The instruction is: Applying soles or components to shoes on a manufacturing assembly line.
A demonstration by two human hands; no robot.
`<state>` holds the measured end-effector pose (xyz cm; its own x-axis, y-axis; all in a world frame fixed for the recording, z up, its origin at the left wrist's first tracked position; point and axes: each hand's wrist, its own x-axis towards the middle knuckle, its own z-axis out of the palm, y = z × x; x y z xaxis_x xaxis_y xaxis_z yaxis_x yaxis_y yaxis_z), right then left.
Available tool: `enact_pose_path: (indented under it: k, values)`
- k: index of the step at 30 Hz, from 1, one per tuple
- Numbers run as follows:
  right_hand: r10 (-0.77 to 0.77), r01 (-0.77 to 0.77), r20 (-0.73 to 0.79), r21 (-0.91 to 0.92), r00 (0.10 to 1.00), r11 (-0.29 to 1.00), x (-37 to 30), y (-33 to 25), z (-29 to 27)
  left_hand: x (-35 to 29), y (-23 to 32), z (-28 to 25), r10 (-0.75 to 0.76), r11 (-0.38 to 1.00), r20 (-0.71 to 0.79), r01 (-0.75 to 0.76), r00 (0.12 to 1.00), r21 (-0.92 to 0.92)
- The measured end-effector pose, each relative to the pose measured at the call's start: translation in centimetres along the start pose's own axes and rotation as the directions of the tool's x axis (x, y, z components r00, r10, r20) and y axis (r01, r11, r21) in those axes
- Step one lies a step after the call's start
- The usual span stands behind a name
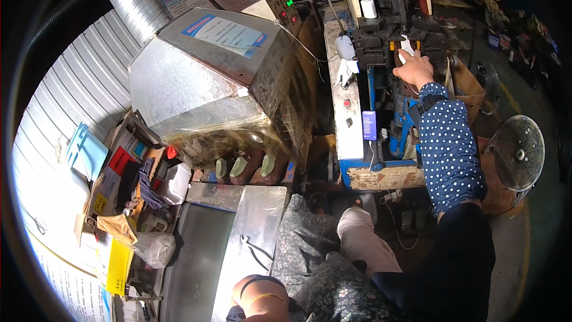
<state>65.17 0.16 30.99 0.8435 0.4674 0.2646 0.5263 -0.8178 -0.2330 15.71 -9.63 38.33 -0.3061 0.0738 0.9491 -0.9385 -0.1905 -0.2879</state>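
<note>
My right hand reaches far forward to the blue-framed machine, its arm in a dark sleeve with white dots. Its fingers are bent around a narrow white piece at the machine's dark clamping head. Below that piece something brown shows, partly covered by the hand; it looks like part of a shoe. At the lower edge, my left hand shows only as bare skin with a gold bracelet and a black band. Its fingers are hidden. A pair of pliers lies on the metal tabletop ahead of it.
A metal hood stands at left, with several dark shoes with green soles under its edge. A white bottle rests on the machine. Right of my arm are a round fan and a cardboard box. A cluttered shelf stands at far left.
</note>
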Motion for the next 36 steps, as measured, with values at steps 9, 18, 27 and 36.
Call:
enact_pose_path:
  k: [9,18,27,36]
  values:
    - [-0.023,0.021,0.095,0.021,0.995,1.0,1.6,0.0,-2.9,-1.6,0.5,-0.6,0.149,0.968,0.015,-0.149,0.989,0.204]
    - [-0.049,0.045,0.079,0.051,0.996,0.998,1.7,0.1,-3.0,-2.5,3.7,-1.2,-0.016,0.96,0.073,-0.005,0.997,0.281]
    - [-0.044,0.042,0.061,0.045,0.997,0.998,1.8,0.1,-2.7,-2.2,3.3,-1.0,-0.038,0.966,0.074,0.018,0.996,0.256]
    - [-0.028,0.026,0.041,0.036,0.999,0.999,1.5,0.3,-2.3,-1.7,3.9,-2.6,-0.144,0.989,0.14,0.137,0.98,0.06]
